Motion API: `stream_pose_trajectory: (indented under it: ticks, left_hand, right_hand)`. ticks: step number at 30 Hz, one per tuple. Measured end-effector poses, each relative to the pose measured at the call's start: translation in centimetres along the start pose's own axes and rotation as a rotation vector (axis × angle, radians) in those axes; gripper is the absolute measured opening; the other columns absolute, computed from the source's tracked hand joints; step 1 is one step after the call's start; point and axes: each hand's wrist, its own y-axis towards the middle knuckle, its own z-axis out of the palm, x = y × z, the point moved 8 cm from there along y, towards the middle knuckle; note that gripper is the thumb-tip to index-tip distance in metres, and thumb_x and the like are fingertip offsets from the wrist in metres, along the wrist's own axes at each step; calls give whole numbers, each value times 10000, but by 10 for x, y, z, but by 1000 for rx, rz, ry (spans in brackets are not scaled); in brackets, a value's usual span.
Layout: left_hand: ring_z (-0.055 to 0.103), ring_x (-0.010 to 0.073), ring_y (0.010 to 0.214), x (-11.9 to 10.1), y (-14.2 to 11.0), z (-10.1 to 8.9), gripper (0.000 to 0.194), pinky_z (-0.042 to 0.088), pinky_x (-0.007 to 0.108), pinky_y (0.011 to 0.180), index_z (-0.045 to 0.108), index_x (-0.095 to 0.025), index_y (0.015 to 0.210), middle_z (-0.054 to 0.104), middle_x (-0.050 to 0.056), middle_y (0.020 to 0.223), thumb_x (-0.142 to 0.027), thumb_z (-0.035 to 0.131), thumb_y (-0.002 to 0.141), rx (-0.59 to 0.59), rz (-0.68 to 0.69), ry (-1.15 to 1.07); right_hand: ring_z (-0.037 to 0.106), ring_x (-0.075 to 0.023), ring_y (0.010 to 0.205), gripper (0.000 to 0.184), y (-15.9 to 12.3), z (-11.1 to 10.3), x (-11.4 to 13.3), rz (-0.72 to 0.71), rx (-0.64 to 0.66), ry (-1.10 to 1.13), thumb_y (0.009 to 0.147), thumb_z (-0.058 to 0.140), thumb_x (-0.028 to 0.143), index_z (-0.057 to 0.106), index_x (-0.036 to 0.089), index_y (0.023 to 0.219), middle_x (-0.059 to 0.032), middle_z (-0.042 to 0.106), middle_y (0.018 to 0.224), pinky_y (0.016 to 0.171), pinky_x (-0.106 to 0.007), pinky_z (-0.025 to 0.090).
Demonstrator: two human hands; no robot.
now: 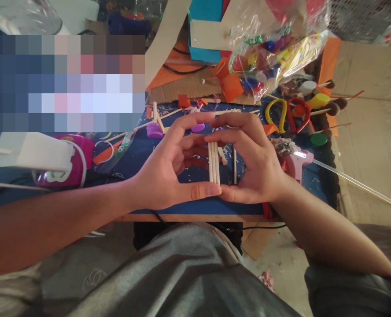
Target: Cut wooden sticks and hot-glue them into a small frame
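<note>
A small row of slim, pale wooden sticks (214,164) was held at the centre of the view, above a blue surface (185,208) with a light brown front edge. The sticks lay side by side, their length running roughly from 12 to 6 o'clock.

The left hand (165,169) came in from 8 o'clock, its grip a rounded C closed on the sticks, with fingers by their upper ends and the thumb at their lower ends. The right hand (260,160) came in from 4 o'clock and mirrored it, its grip curved around the same sticks, fingertips above and thumb below. The two thumbs met or nearly met; the exact contact was hard to make out.

Outward from the sticks, a pink glue gun (298,163) lay at 3 o'clock, with a long, clear rod (357,182) reaching from it toward 4 o'clock. A yellow looped handle (284,115) and a red looped handle (305,127) sat at 2 o'clock. A clear plastic bag (248,55) of brightly coloured pieces was at 1 o'clock, and a round purple cap (155,130) at 10. At 9 o'clock, a boxy white plastic block (37,152) stood against a magenta object (88,149).
</note>
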Motion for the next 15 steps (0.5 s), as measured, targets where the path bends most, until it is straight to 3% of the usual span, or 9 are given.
stream_pose_trajectory:
  ticks: [6,12,15]
  left_hand:
    - [735,342,1408,0,-3,1,932,684,391,1070,549,-331,1523,757,112,1450,-246,1042,737,3,2,4]
    - [876,280,1023,10,-1,0,832,729,374,847,463,-356,1577,857,34,1055,-342,944,898,7,-171,-59]
    - [889,280,949,15,0,-5,884,724,353,794,412,-342,1592,854,6,929,-358,957,896,-39,-213,-80]
  right_hand:
    - [663,-454,1405,750,-2,3,-2,-13,32,-6,934,716,772,628,282,1495,-170,660,1473,1172,-713,567]
    - [677,-433,1361,704,-1,5,-1,5,32,14,914,805,659,615,288,1481,-168,661,1453,1157,-693,578]
    - [686,-416,1350,720,0,9,1,0,51,30,907,823,653,609,284,1487,-164,669,1444,1146,-669,594]
